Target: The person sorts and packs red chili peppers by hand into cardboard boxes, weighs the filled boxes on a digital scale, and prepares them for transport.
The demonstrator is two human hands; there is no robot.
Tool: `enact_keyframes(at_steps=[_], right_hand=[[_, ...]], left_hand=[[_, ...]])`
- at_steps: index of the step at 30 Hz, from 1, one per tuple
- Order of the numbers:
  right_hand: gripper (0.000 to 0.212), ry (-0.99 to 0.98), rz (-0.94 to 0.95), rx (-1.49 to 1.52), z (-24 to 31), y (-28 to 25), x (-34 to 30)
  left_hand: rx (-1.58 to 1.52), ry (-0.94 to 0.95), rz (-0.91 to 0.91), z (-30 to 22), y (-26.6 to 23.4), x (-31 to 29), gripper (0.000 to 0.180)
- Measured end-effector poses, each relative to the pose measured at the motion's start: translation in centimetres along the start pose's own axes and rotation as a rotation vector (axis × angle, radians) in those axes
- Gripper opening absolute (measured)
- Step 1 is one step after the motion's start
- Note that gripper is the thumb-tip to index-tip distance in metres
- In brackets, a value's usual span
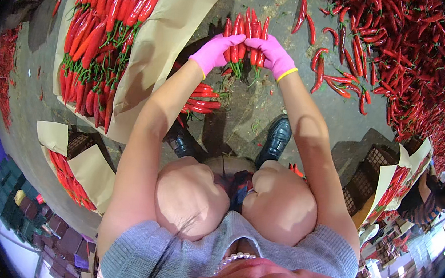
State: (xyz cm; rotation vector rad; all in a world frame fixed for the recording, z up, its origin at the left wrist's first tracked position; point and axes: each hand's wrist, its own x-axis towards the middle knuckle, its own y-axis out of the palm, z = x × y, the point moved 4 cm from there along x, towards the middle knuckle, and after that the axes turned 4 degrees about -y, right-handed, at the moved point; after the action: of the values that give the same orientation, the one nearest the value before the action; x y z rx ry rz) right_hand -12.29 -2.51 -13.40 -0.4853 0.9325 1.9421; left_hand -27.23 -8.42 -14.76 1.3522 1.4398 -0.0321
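Note:
My left hand, in a pink glove, closes round the left side of a row of long red chili peppers. From the right side, my right hand, in a matching glove with a yellow cuff, grips the same row. The peppers stand side by side, with their green stems toward me and their tips pointing away. Both hands hold them low over the floor, with the fingertips almost meeting. Beside my left forearm, a small pile of chili peppers lies on the floor.
To the left stands a paper-lined container packed with layered chili peppers. A huge heap of chili peppers covers the floor at right, with loose ones at its edge. Smaller paper-lined crates flank me. Another person is at far right.

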Motion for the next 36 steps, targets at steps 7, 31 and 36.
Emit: enact_keyframes(at_steps=[7,31,36], right_hand=[[0.043,-0.039,0.11,0.233,-2.2,3.4,-7.0],[0.048,0.569,0.171,0.523,-12.6,5.0,-21.8],[0.053,0.119,0.473,0.428,0.8,17.1,-18.0]], left_hand=[[-0.052,-0.117,0.085,2.1,3.0,-6.7,0.037],[-0.028,-0.611,-0.026,14.5,4.8,-17.9,0.036],[0.56,0.087,-0.019,-4.8,7.1,-24.3,0.042]])
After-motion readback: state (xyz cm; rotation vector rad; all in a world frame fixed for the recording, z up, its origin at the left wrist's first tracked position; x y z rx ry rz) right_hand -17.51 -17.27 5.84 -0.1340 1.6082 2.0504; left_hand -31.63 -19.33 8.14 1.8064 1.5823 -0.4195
